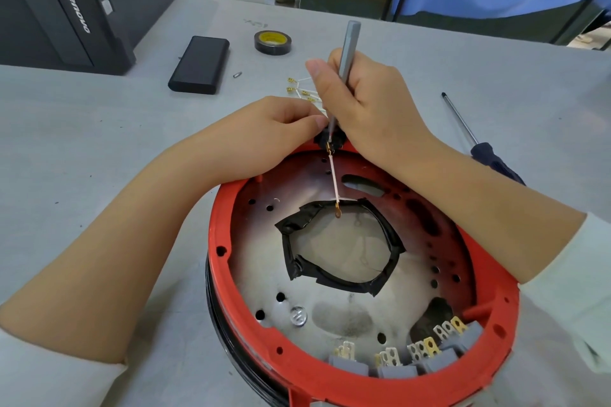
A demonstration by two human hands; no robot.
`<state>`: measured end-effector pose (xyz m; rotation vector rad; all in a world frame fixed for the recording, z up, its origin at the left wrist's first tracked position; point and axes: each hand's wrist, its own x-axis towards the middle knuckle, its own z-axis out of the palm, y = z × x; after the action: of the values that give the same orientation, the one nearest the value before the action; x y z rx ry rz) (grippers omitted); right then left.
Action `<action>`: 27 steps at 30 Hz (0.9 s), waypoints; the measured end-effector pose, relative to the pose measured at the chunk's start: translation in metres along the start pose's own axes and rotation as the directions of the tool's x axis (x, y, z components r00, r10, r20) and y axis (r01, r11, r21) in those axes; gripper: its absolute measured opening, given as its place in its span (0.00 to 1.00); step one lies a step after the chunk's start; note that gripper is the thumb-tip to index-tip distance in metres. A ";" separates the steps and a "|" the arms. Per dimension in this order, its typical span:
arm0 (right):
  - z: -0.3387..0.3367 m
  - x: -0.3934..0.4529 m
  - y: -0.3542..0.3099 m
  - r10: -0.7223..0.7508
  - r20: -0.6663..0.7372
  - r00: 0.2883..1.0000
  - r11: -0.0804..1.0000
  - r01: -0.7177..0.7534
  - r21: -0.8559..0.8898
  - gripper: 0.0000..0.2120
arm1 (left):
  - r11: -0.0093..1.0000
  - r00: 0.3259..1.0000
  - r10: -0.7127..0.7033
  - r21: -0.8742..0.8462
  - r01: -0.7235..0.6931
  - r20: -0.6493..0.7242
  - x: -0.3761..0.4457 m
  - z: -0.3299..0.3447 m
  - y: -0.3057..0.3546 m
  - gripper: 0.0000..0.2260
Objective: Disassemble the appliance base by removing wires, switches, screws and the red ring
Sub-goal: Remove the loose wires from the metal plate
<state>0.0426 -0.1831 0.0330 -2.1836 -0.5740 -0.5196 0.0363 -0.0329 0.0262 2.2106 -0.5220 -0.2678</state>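
Inside red ring point(231, 287), grey switches point(396, 370) (near edge), right hand point(367, 102) gripping screwdriver point(347, 53), left hand point(274, 132) pinching connector point(329, 139).

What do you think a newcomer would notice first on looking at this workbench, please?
Most likely the red ring round the appliance base, filling the near centre of the grey table. Next, at its far rim, the right hand grips a slim grey screwdriver, tip down on a small black part, while the left hand pinches beside it. A white wire runs from there toward the tape-edged central hole.
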 end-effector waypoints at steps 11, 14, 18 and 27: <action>-0.004 0.005 0.000 0.094 0.073 0.993 0.992 -0.100 0.073 0.20 | 1.000 1.000 0.001 0.014 -0.001 -0.006 -0.002 0.000 0.003 0.12; -0.004 0.004 0.001 0.130 0.119 0.984 0.982 -0.144 0.125 0.21 | 1.000 1.000 -0.014 0.014 0.014 -0.006 -0.003 -0.001 0.003 0.12; -0.005 0.005 -0.006 0.190 0.115 0.975 0.953 -0.211 0.217 0.19 | 0.998 0.999 -0.053 -0.016 0.053 0.012 -0.005 -0.002 0.006 0.11; -0.026 0.002 -0.023 0.268 0.270 0.925 0.855 -0.358 0.376 0.14 | 0.991 0.991 -0.134 -0.025 0.134 0.028 -0.009 -0.012 0.003 0.09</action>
<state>0.0268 -0.1897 0.0633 -1.8698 -0.3789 0.0175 0.0321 -0.0223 0.0364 2.2216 -0.3823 -0.3735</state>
